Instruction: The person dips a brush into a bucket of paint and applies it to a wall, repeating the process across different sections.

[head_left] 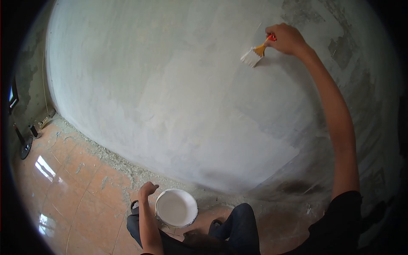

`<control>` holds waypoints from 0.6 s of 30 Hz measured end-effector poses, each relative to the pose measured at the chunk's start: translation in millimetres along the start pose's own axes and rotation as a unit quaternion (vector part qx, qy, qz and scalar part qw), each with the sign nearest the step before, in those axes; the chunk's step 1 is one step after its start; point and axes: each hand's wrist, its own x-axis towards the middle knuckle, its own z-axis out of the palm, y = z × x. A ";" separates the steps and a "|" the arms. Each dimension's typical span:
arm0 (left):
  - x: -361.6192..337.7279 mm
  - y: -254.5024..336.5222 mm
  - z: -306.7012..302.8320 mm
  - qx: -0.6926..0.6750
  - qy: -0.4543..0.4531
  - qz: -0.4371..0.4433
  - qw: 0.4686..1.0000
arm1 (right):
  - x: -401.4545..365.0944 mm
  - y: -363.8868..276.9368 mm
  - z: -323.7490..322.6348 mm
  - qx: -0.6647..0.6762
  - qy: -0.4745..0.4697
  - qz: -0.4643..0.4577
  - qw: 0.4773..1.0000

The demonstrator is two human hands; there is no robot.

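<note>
High on the wall, my right hand [287, 39] grips a paintbrush [259, 51] by its handle, which is yellow with a red end. White paint coats the bristles, and their tips rest against the wall [191, 93]. My left hand [148, 188] is low down above my knee, its fingers curled closed with the thumb side toward the bucket; nothing shows in it. Just right of that hand stands a round white bucket [194, 208] on the floor, with whitish paint [174, 208] inside.
Scraped-off flakes [114, 160] lie along the foot of the wall on the orange tiled floor [95, 210]. Rough bare patches [341, 49] mark the wall at the right. A dark round-based stand [26, 148] and a power strip [45, 122] are at the far left.
</note>
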 end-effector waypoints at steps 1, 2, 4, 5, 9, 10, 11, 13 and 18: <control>-5.3 4.9 -4.0 -0.012 -0.019 -0.026 0.999 | 6.2 6.7 -7.5 -0.001 -0.001 0.002 1.000; -3.8 3.9 -3.4 -0.011 -0.020 -0.024 0.999 | 12.3 12.9 -14.8 -0.014 0.017 0.004 1.000; 0.3 0.5 -0.8 -0.007 -0.024 -0.029 0.999 | 19.6 18.1 -32.7 -0.029 0.035 0.008 0.999; -1.0 1.7 -1.3 -0.006 -0.023 -0.027 0.999 | 23.1 16.4 -43.3 -0.055 0.030 0.005 0.998; -4.7 5.4 -3.6 -0.015 -0.021 -0.032 0.999 | 37.2 26.3 -71.9 -0.062 0.006 0.048 0.997; -5.0 4.9 -4.9 -0.014 -0.023 -0.036 0.999 | 41.6 30.7 -75.2 -0.062 0.009 0.048 0.997; -4.3 3.5 -4.5 -0.015 -0.021 -0.037 0.999 | 44.8 34.2 -78.7 -0.081 0.013 0.053 0.995; -1.9 0.4 -2.3 -0.015 -0.018 -0.039 0.999 | 47.1 40.5 -85.3 -0.100 0.018 0.059 0.993; 0.4 -0.8 -1.7 -0.012 -0.024 -0.039 0.999 | 45.6 45.9 -111.0 -0.148 0.033 0.087 0.985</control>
